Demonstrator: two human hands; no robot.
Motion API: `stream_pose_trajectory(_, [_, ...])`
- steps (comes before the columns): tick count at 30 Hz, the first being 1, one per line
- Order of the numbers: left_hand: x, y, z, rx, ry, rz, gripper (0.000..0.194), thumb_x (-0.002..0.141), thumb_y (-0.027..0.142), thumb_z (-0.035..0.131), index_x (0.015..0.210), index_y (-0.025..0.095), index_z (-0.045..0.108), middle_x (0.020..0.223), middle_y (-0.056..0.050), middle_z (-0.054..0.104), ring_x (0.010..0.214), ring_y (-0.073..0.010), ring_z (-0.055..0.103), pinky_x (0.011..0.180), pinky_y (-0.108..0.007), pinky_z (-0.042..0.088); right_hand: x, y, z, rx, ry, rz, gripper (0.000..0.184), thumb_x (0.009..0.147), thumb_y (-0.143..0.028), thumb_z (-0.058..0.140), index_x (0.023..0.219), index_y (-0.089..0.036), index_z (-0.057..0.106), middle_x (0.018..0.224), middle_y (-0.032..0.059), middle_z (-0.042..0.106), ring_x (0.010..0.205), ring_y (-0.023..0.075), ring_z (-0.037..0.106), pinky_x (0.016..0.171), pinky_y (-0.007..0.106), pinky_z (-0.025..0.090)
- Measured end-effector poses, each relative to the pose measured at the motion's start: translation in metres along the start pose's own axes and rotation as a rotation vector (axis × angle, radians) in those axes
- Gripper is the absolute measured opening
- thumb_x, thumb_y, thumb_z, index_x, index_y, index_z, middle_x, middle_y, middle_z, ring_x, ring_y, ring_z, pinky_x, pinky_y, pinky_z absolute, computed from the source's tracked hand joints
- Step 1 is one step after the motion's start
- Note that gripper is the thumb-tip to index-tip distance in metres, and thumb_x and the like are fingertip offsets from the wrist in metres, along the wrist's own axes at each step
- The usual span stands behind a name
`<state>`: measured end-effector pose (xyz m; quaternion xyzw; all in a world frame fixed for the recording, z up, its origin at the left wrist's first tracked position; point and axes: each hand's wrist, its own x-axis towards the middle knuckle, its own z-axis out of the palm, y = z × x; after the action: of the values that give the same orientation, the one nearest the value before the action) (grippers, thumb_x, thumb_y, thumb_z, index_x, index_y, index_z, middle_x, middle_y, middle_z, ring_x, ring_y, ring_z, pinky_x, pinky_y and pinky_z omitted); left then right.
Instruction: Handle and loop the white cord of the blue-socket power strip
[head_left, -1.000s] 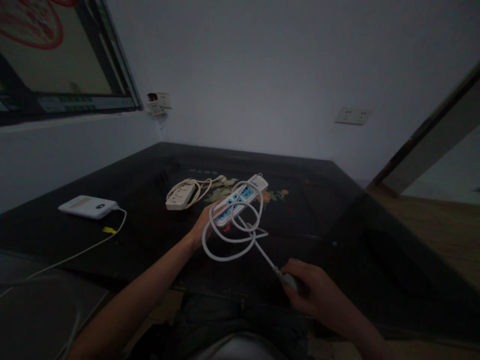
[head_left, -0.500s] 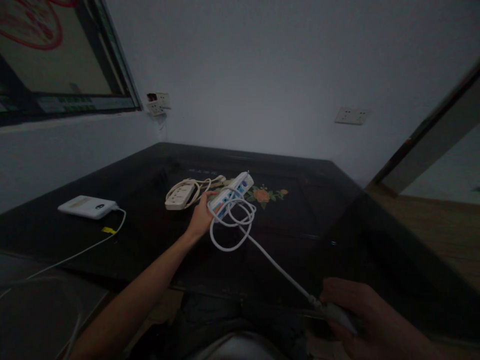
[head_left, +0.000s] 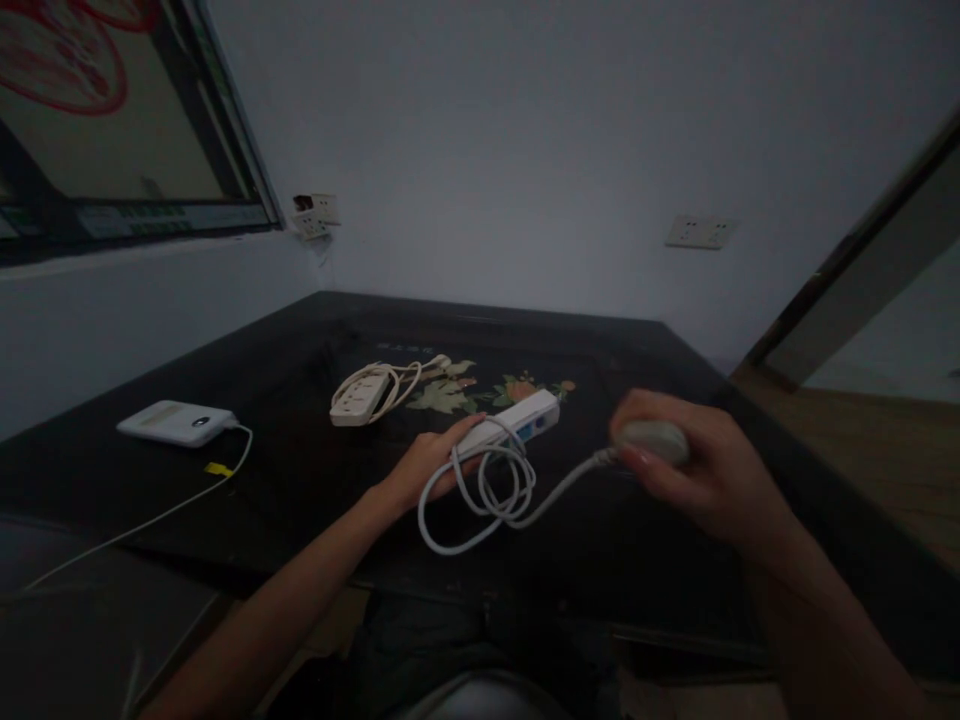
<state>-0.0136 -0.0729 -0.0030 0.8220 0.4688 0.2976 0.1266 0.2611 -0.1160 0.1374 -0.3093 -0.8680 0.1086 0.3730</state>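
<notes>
My left hand [head_left: 427,468] grips the near end of a white power strip with blue sockets [head_left: 517,424], held low over the dark table [head_left: 300,470]. Its white cable [head_left: 480,500] hangs in loose loops below the strip. My right hand [head_left: 694,465] is raised at the right and closed around the cable's plug [head_left: 652,440]. From the plug the cable runs left and down to the loops.
A second, cream power strip with a coiled cord [head_left: 364,392] lies further back on the table. A white power bank [head_left: 176,422] with a white cable sits at the left. Wall sockets [head_left: 701,232] are on the back wall; a wooden floor lies to the right.
My right hand pulled the plug down and right, then lifted it to the right of the strip. The left hand turned and lowered the strip, and the cable loops shrank.
</notes>
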Motion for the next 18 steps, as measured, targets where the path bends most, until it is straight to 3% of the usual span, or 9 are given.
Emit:
stream_pose_trajectory(3, [-0.006,0.012,-0.006,0.108,-0.086,0.196,0.058,0.088,0.033,0.049,0.141,0.014,0.035,0.093,-0.011,0.071,0.074,-0.0232,0.07,0.064,-0.028,0.051,0.047,0.027,0.019,0.047,-0.035,0.099,0.026,0.081,-0.034,0.054,0.061,-0.017,0.053,0.056,-0.003,0.047,0.053,0.0086,0.041,0.049,0.023,0.029])
stream_pose_trajectory(5, [-0.012,0.013,-0.01,0.146,-0.087,0.304,0.06,0.089,0.032,0.048,0.143,0.013,0.032,0.089,-0.01,0.071,0.071,-0.0225,0.069,0.064,-0.029,0.052,0.068,0.052,0.032,0.134,-0.111,0.241,0.031,0.079,-0.031,0.057,0.053,-0.016,0.05,0.049,-0.0049,0.042,0.049,0.0072,0.036,0.048,0.023,0.024])
stream_pose_trajectory(8, [-0.021,0.003,-0.014,0.114,-0.026,0.364,0.062,0.087,0.03,0.05,0.145,0.017,0.03,0.091,-0.008,0.071,0.067,-0.0189,0.068,0.064,-0.027,0.052,0.078,0.088,0.049,0.556,-0.282,0.547,0.036,0.078,-0.031,0.06,0.048,-0.015,0.052,0.044,-0.0043,0.045,0.044,0.0062,0.036,0.047,0.023,0.025])
stream_pose_trajectory(10, [-0.024,-0.005,-0.014,0.002,0.018,0.312,0.062,0.086,0.03,0.053,0.143,0.02,0.034,0.104,-0.01,0.07,0.071,-0.0173,0.068,0.068,-0.026,0.053,0.074,0.107,0.064,0.666,-0.285,0.642,0.034,0.08,-0.035,0.059,0.054,-0.014,0.058,0.049,-0.0014,0.053,0.045,0.0078,0.043,0.046,0.022,0.028])
stream_pose_trajectory(13, [-0.024,-0.014,-0.011,-0.244,0.083,0.108,0.056,0.084,0.034,0.057,0.137,0.019,0.045,0.125,-0.012,0.061,0.094,-0.0217,0.068,0.081,-0.028,0.053,0.065,0.126,0.095,0.75,-0.204,0.729,0.035,0.085,-0.041,0.051,0.063,-0.015,0.06,0.059,0.0006,0.06,0.051,0.0102,0.051,0.049,0.022,0.037])
stream_pose_trajectory(15, [-0.022,-0.017,-0.008,-0.428,0.129,-0.028,0.053,0.083,0.038,0.059,0.131,0.018,0.051,0.13,-0.012,0.058,0.11,-0.0259,0.061,0.093,-0.033,0.049,0.062,0.134,0.12,0.799,-0.142,0.77,0.037,0.09,-0.042,0.044,0.07,-0.015,0.06,0.065,0.0004,0.061,0.055,0.0103,0.054,0.055,0.023,0.043])
stream_pose_trajectory(18, [-0.016,-0.022,-0.003,-0.726,0.182,-0.193,0.055,0.079,0.041,0.063,0.127,0.016,0.054,0.129,-0.013,0.059,0.115,-0.0289,0.057,0.096,-0.038,0.047,0.065,0.141,0.154,0.838,-0.087,0.796,0.029,0.092,-0.04,0.047,0.093,-0.014,0.061,0.086,0.003,0.064,0.071,0.0124,0.06,0.066,0.029,0.05])
